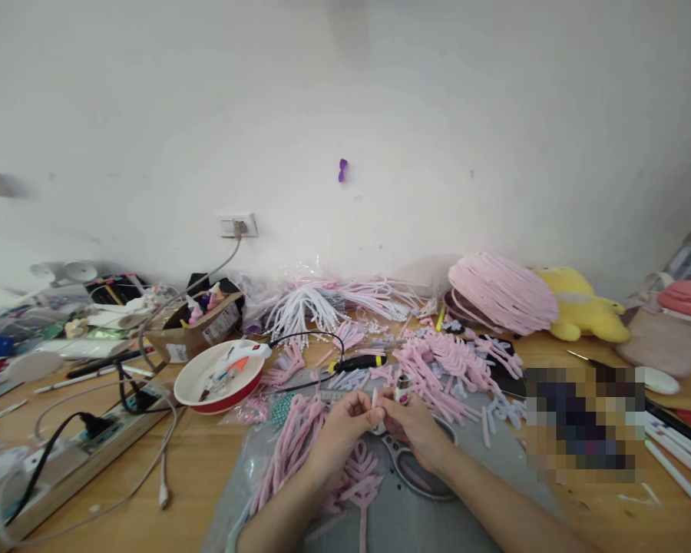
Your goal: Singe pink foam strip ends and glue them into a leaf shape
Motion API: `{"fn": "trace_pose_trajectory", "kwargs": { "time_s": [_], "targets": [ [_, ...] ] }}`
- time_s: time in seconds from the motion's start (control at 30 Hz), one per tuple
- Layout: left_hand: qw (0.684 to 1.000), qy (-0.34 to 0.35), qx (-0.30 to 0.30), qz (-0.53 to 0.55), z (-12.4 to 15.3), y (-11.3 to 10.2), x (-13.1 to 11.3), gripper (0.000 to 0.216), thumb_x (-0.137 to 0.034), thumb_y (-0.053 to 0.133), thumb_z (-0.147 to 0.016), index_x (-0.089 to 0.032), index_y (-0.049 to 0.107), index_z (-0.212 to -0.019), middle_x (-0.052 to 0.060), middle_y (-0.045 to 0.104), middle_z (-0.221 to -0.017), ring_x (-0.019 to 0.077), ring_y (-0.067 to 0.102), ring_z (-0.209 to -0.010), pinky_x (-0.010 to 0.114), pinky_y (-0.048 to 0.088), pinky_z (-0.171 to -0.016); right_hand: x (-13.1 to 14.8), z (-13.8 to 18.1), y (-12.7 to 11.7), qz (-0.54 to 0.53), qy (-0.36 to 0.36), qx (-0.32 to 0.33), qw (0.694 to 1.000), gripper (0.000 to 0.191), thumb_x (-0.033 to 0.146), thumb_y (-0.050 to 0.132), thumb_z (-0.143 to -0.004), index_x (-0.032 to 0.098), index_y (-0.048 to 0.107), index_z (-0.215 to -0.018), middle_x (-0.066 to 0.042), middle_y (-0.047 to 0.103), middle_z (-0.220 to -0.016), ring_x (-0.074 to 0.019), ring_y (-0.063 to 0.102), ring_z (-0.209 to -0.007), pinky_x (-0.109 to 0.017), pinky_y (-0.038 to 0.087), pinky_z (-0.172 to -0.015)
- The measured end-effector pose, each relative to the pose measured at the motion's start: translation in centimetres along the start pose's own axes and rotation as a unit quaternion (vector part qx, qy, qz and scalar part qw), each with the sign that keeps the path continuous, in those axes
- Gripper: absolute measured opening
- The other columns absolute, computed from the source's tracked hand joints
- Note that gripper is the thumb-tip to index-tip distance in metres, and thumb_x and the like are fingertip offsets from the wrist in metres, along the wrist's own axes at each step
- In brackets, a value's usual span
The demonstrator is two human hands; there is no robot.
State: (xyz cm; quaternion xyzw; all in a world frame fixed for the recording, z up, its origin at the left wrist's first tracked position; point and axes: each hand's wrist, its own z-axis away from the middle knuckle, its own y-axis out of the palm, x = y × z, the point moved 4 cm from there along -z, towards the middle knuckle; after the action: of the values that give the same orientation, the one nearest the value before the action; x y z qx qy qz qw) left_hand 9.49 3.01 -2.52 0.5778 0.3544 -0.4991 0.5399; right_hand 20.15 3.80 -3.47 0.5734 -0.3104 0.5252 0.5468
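My left hand [350,424] and my right hand [414,428] meet above the grey mat [438,522], fingers pinched together. A short piece of pink pipe cleaner [374,396] pokes up between their fingertips; the rest of it is hidden. Just under my right hand lie scissors [406,468], with dark grey handle loops and mostly covered blades. Left of and below my left hand is a bundle of pink pipe cleaners [288,453]. A leaf-like shape of bent pink pipe cleaner [362,484] rests on the mat between my forearms.
Beyond my hands are a black-and-yellow screwdriver [360,362] and a heap of pink shaped pieces [449,361]. A red-and-white bowl [187,388] holds a white glue gun [247,352]. Left, a power strip [92,453] trails cables. White stems [302,311] lie by the wall.
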Motion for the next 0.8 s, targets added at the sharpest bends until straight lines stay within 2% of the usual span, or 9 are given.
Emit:
{"fn": "trace_pose_trajectory", "kwargs": {
  "time_s": [0.23,0.47,0.6,0.7,0.8],
  "targets": [
    [1.000,0.003,0.000,-0.001,0.4,0.2,-0.7,0.026,-0.038,0.062,-0.067,-0.018,0.050,-0.056,-0.003,0.047,-0.056,0.0128,0.040,-0.058,0.025,0.031,-0.062,-0.1,-0.1,0.0,-0.007,-0.003,0.000,1.000,0.034,0.044,0.064,-0.061,0.017,0.044,-0.061,0.011,0.025,-0.040,-0.0024,0.015,-0.037,-0.019,0.009,-0.037],
    [1.000,-0.010,-0.016,0.018,0.4,0.1,-0.8,0.015,-0.026,0.067,-0.060,-0.017,0.055,-0.065,-0.004,0.052,-0.059,0.0118,0.044,-0.058,0.023,0.032,-0.061,-0.1,-0.2,-0.1,0.002,-0.005,-0.013,1.000,0.037,0.046,0.065,-0.058,0.018,0.042,-0.060,0.011,0.026,-0.041,-0.0025,0.017,-0.036,-0.019,0.010,-0.036],
    [1.000,-0.007,-0.019,0.023,0.5,0.2,-1.0,0.017,-0.026,0.068,-0.059,-0.016,0.056,-0.066,-0.003,0.054,-0.060,0.0118,0.046,-0.059,0.023,0.033,-0.061,-0.1,-0.3,-0.3,-0.034,0.006,-0.013,0.999,0.037,0.052,0.057,-0.063,0.018,0.045,-0.062,0.009,0.031,-0.043,-0.0036,0.022,-0.035,-0.018,0.011,-0.035],
    [1.000,0.002,-0.020,0.020,0.6,0.4,-1.3,0.018,-0.027,0.070,-0.059,-0.016,0.057,-0.065,-0.002,0.056,-0.061,0.0119,0.048,-0.060,0.022,0.033,-0.062,-0.2,-0.5,-0.5,-0.075,0.039,-0.017,0.996,0.042,0.059,0.051,-0.064,0.017,0.050,-0.066,0.007,0.035,-0.045,-0.0041,0.024,-0.037,-0.017,0.009,-0.035],
    [1.000,0.005,-0.023,0.014,0.8,0.6,-1.7,0.018,-0.028,0.071,-0.058,-0.016,0.060,-0.065,-0.002,0.059,-0.063,0.0119,0.049,-0.062,0.022,0.034,-0.063,-0.3,-0.5,-0.6,-0.082,0.062,-0.021,0.994,0.049,0.065,0.044,-0.065,0.016,0.049,-0.060,0.006,0.034,-0.044,-0.0045,0.025,-0.036,-0.018,0.008,-0.035]
  ]
}}
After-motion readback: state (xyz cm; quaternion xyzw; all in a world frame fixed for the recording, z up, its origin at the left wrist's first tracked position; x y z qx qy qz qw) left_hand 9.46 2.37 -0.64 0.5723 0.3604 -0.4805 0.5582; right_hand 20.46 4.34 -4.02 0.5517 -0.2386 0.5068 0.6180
